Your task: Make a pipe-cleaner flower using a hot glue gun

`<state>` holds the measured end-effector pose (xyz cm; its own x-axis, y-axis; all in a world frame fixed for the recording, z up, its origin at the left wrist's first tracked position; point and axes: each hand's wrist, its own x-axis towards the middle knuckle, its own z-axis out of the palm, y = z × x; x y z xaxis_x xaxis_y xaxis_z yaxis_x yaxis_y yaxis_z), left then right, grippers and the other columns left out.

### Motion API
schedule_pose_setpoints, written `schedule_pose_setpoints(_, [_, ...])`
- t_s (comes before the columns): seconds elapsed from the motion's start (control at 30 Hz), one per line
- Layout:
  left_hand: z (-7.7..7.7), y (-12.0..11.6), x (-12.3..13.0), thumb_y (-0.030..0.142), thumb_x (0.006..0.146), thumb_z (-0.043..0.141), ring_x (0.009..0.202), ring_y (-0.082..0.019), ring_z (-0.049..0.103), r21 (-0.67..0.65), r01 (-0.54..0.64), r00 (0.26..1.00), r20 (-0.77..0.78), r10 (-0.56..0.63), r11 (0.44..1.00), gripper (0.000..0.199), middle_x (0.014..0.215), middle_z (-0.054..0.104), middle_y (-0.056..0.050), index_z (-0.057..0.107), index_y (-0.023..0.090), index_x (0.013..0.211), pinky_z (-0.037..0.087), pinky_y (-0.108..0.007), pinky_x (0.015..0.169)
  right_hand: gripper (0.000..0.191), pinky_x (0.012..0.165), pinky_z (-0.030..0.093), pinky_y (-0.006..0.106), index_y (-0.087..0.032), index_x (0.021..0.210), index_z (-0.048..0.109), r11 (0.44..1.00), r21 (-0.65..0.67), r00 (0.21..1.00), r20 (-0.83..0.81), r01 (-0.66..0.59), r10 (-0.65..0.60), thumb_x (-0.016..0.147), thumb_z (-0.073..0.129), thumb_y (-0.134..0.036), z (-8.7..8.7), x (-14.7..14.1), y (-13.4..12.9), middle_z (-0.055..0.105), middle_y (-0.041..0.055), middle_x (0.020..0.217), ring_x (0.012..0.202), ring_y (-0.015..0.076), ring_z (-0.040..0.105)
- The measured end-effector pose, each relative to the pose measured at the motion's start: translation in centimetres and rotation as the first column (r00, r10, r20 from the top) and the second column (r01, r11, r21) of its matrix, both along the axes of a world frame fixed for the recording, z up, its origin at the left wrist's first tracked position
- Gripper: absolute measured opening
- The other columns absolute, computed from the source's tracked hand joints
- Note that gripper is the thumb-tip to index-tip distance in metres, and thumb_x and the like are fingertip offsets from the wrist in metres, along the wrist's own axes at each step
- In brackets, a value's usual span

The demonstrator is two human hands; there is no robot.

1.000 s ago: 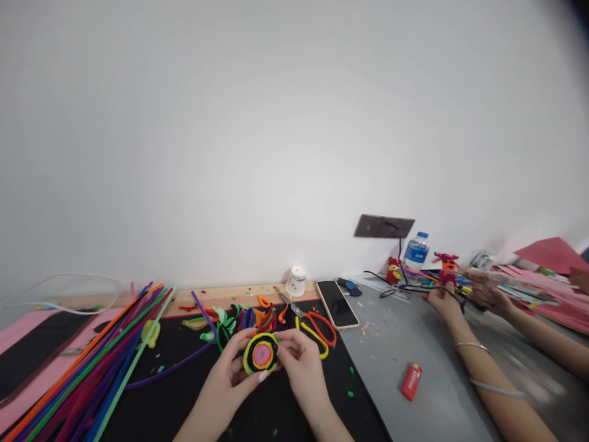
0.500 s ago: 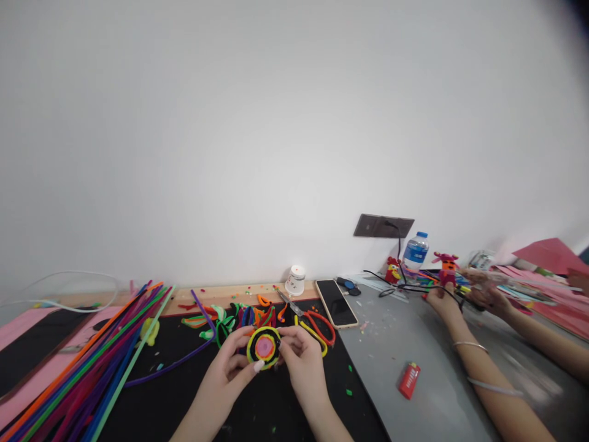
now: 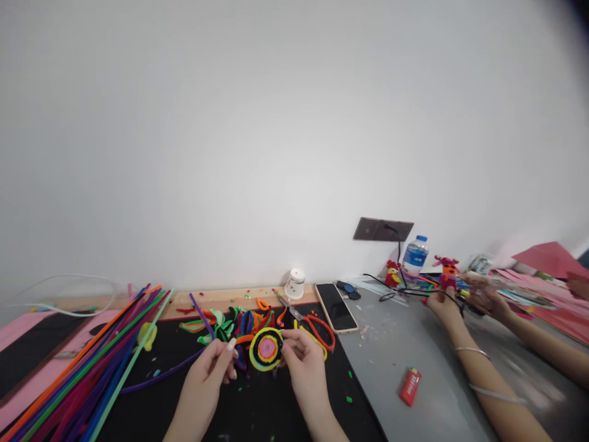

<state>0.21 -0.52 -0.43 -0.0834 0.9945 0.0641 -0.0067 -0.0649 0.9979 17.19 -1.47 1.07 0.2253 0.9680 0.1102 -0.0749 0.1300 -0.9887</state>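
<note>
My right hand point(image 3: 304, 365) pinches the right edge of a round coiled pipe-cleaner disc point(image 3: 267, 348). The disc has a pink middle with orange, yellow and black rings and a yellow outer rim. Left of it, my left hand point(image 3: 209, 374) is closed, thumb against fingers, at the end of an orange pipe cleaner point(image 3: 243, 339) that runs to the disc's left edge. Bent pipe-cleaner pieces point(image 3: 221, 325) in several colours lie behind my hands. Orange-handled scissors point(image 3: 317, 328) lie just past my right hand, beside a yellow piece.
Long pipe cleaners point(image 3: 105, 362) lie bundled at left. A paper cup point(image 3: 295, 284) and a phone point(image 3: 337, 307) are at the back. A red lighter point(image 3: 410, 387) lies on the grey table. At right, a co-worker's hands point(image 3: 446, 310) hold a pink figure point(image 3: 447, 273) near a water bottle point(image 3: 415, 255).
My left hand has let go of the disc's edge and moved left, and the orange pipe cleaner now shows between it and the disc. My right hand still grips the disc.
</note>
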Motion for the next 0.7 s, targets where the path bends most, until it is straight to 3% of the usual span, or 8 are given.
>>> schedule_pose_setpoints(0.27, [0.8, -1.2, 1.7, 0.055, 0.072, 0.055, 0.038, -0.009, 0.041, -0.115, 0.306, 0.944, -0.089, -0.317, 0.945, 0.039, 0.041, 0.044, 0.008, 0.052, 0.019, 0.056, 0.031, -0.02, 0.041, 0.014, 0.052, 0.045, 0.024, -0.014, 0.08, 0.063, 1.0, 0.002, 0.999, -0.032, -0.005, 0.005, 0.069, 0.063, -0.023, 0.2, -0.2, -0.2, 0.062, 0.0009, 0.059, 0.055, 0.0141, 0.057])
schedule_pose_setpoints(0.4, [0.7, -1.6, 2.0, 0.053, 0.072, 0.056, 0.034, -0.007, 0.035, -0.144, 0.331, 0.934, -0.089, -0.345, 0.933, 0.037, 0.04, 0.041, 0.009, 0.05, 0.02, 0.056, 0.025, -0.019, 0.037, 0.014, 0.049, 0.043, 0.023, -0.013, 0.081, 0.063, 0.999, 0.0, 0.998, -0.052, -0.033, 0.033, 0.069, 0.062, -0.02, 0.3, -0.3, -0.3, 0.061, -0.0001, 0.058, 0.05, 0.012, 0.054])
schedule_pose_setpoints(0.57, [0.6, -1.3, 1.8, 0.049, 0.072, 0.058, 0.038, -0.008, 0.04, -0.126, 0.327, 0.932, -0.12, -0.342, 0.937, 0.035, 0.042, 0.042, 0.008, 0.051, 0.019, 0.055, 0.029, -0.019, 0.039, 0.012, 0.049, 0.042, 0.022, -0.013, 0.079, 0.062, 1.0, 0.0, 0.998, -0.054, -0.031, 0.031, 0.068, 0.061, -0.018, 0.3, -0.4, -0.4, 0.06, -0.0008, 0.057, 0.05, 0.0111, 0.053])
schedule_pose_setpoints(0.7, [0.5, -1.1, 1.8, 0.056, 0.071, 0.055, 0.038, -0.009, 0.041, -0.139, 0.337, 0.93, -0.103, -0.352, 0.931, 0.04, 0.042, 0.043, 0.007, 0.051, 0.019, 0.057, 0.031, -0.019, 0.039, 0.013, 0.049, 0.042, 0.022, -0.013, 0.08, 0.062, 1.0, 0.008, 0.998, -0.064, -0.026, 0.027, 0.069, 0.06, -0.02, 0.4, -0.5, -0.3, 0.06, -0.0005, 0.057, 0.05, 0.0112, 0.053])
